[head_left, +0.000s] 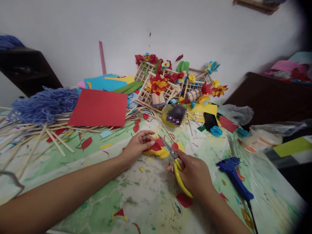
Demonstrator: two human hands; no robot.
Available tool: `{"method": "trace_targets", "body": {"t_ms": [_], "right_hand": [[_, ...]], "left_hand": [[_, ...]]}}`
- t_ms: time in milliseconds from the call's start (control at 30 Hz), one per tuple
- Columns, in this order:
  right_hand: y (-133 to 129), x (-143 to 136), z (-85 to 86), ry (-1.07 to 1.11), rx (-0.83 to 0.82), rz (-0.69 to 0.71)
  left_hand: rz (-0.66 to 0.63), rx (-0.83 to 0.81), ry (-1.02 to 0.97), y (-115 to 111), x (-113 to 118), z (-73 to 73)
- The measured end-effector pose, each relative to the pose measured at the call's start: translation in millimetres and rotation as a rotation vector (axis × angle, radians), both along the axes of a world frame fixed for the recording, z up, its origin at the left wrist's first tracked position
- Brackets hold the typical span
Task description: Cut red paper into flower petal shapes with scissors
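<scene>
The right hand grips the yellow-handled scissors, fingers in the handle loops, with the blades pointing forward and to the left over a small pile of cut paper petals. The left hand is half open, its fingers curled over the left end of that pile; whether it pinches a piece cannot be told. The pile, red petals over yellow petals, lies on the green-and-white tablecloth between the two hands. Nearer the person, a single red petal lies just beside the scissor handles. Paper scraps are scattered around. To the right rests a blue hot glue gun, its cord running toward the near edge. Beyond the hands sit a black phone, a blue paper flower touching it, and stick lattices decorated with paper flowers. A red paper sheet lies at the left over wooden sticks, beside a heap of blue-purple yarn.
</scene>
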State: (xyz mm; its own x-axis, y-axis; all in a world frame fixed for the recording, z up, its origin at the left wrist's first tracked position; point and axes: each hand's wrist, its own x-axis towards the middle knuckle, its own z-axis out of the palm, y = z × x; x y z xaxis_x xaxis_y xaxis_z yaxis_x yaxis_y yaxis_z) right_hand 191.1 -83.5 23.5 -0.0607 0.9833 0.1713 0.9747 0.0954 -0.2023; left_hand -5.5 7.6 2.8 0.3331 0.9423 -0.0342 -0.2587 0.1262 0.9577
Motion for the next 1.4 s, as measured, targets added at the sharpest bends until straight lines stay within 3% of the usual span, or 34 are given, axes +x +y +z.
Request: {"method": "trace_targets", "body": {"t_ms": [333, 633, 867, 1067, 1133, 1233, 1300, 1400], "right_hand": [[0.3, -0.4, 5.2, -0.082, -0.042, -0.094], [14.0, 23.5, 6.1, -0.205, -0.133, -0.412], [20.3, 36.6, 1.6, -0.162, -0.109, -0.414], [22.1, 44.3, -0.9, -0.120, -0.079, -0.391], [22.7, 47.1, -0.7, -0.110, -0.063, -0.379], [23.6, 49.9, 0.1, -0.089, -0.056, -0.361], [24.1, 50.6, 0.9, -0.066, -0.057, -0.349], [24.3, 50.0, 2.2, -0.040, -0.065, -0.332]], "left_hand": [[0.066, 0.059, 0.040, 5.9, -2.1, -7.9], [0.296, 0.319, 0.228, 39.4, -21.5, 1.9], [0.286, 0.301, 0.385, 55.0, -30.5, -10.1], [0.346, 0.649, 0.781, 48.2, -35.5, -3.9], [0.266, 0.766, 0.907, 40.3, -33.1, 3.1], [0.014, 0.863, 1.020, 28.4, -26.5, 11.9], [-0.121, 0.871, 1.070, 23.4, -22.5, 14.2], [-0.183, 0.823, 1.101, 21.7, -19.4, 12.8]]}}
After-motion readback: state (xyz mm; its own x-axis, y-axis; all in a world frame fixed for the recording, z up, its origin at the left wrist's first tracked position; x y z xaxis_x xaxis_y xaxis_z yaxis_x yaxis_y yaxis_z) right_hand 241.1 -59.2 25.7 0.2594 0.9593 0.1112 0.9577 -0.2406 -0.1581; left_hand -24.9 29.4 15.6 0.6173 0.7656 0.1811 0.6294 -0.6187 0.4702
